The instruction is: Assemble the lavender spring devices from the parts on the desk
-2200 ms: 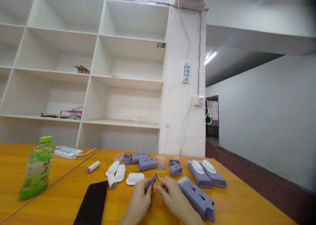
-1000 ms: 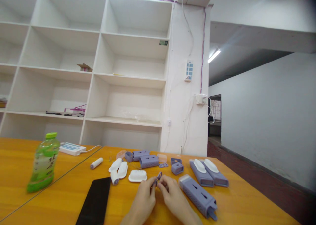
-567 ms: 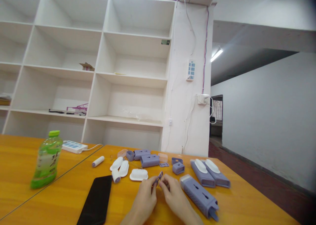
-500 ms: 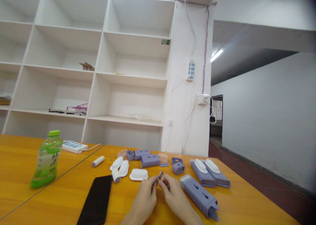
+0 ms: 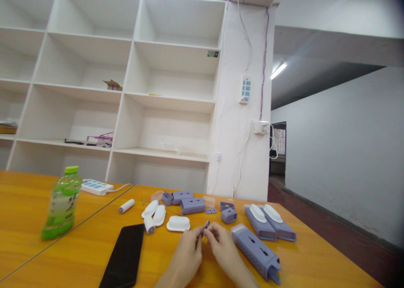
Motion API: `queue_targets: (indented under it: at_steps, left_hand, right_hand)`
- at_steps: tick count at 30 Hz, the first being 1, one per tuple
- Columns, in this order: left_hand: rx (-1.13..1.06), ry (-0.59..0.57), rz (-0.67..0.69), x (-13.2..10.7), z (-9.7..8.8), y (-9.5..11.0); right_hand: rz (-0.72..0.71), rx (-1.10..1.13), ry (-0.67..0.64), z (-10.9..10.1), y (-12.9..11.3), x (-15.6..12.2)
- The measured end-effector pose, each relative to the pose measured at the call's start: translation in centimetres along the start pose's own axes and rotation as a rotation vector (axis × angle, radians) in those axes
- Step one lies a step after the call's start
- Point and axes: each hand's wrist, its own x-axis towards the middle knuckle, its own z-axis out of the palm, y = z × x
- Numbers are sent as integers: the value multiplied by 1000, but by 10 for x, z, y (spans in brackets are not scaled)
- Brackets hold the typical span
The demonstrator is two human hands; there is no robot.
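My left hand [image 5: 188, 251] is closed on a small purple-grey plastic piece [image 5: 206, 225], which stands up between thumb and fingers. Close against it, my right hand [image 5: 223, 246] has its fingers pinched together at the near side of that piece; what lies between them is too small to make out. A white oval part [image 5: 178, 223] lies just beyond my left hand. To the right of my right hand rests a long purple-grey housing [image 5: 256, 252] with two dark slots. Past my fingertips are a small purple block [image 5: 229, 215] and a flat purple plate [image 5: 211, 211].
A black phone [image 5: 122, 256] lies at the left, with a green bottle [image 5: 63, 204] and a power strip [image 5: 97, 187] beyond. Two purple housings [image 5: 268, 233] bear white oval parts at the right. More purple housings [image 5: 192, 205] and white cylinders [image 5: 126, 206] lie farther back.
The whole view has shifted slightly. My hands stay together at the small purple piece, with only small finger movements.
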Motion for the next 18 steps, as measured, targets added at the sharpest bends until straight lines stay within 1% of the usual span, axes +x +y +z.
queue_targets:
  at_steps: [12,18]
  left_hand:
    - [65,-31,-16,2,2,-3]
    - [63,-55,-6,0,0,-5]
  right_hand:
    - [36,17,71,3,2,1]
    - [26,19,52,2,1,-1]
